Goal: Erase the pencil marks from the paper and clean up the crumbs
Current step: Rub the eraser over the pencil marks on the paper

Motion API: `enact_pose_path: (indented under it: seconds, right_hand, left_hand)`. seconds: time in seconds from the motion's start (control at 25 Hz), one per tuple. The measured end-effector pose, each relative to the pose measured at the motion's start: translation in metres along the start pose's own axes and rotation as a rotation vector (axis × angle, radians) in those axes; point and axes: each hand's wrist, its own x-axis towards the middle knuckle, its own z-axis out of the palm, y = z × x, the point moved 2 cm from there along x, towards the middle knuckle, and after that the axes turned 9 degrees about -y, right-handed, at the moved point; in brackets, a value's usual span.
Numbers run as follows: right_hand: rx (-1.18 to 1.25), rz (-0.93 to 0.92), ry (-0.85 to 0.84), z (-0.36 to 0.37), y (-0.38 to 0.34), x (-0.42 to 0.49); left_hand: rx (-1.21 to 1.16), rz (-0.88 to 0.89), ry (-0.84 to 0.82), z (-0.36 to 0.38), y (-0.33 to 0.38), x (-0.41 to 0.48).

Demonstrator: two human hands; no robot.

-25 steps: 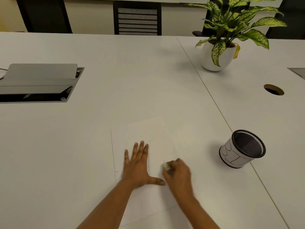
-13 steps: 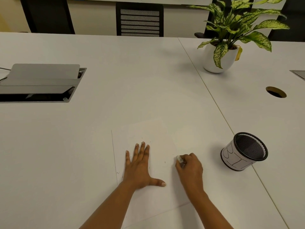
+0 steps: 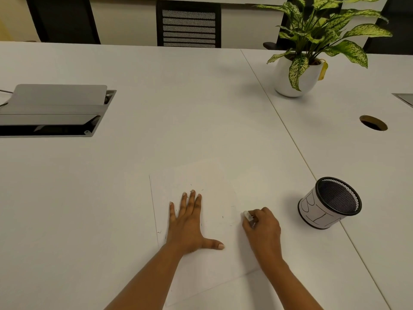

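A white sheet of paper (image 3: 210, 180) lies on the white table (image 3: 178, 97) in front of me. My left hand (image 3: 187, 224) presses flat on it, fingers straight and thumb spread to the right. My right hand (image 3: 262, 229) pinches a small white eraser (image 3: 247, 215) at the paper's right edge. Tiny dark crumbs and faint pencil specks (image 3: 223, 218) dot the paper between my hands and near my left fingertips.
A black mesh pen cup (image 3: 330, 203) wrapped in drawn-on paper stands to the right. A potted plant (image 3: 299, 72) sits far right, a cable hole (image 3: 373, 123) beyond the cup, an open grey cable box (image 3: 53, 110) at far left. Chairs stand behind the table.
My right hand has slid the eraser rightward, from beside my left thumb to the paper's right edge. My left hand stays pressed in place.
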Motion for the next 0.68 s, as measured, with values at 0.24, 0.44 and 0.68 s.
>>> enact_pose_path:
  seconds: [0.24,0.44,0.68]
  right_hand:
    - [-0.018,-0.165,-0.132,0.024,-0.014,-0.022]
    - [-0.033,-0.042,-0.061,0.006,-0.004,0.003]
    - [0.028,-0.206,-0.208,0.027,-0.019,-0.029]
  left_hand:
    - [-0.003,-0.008,0.008,0.001,0.0,0.0]
    - [0.002,-0.005,0.004,0.0,-0.001,0.0]
    - [-0.006,-0.005,0.014,0.001,0.0,0.001]
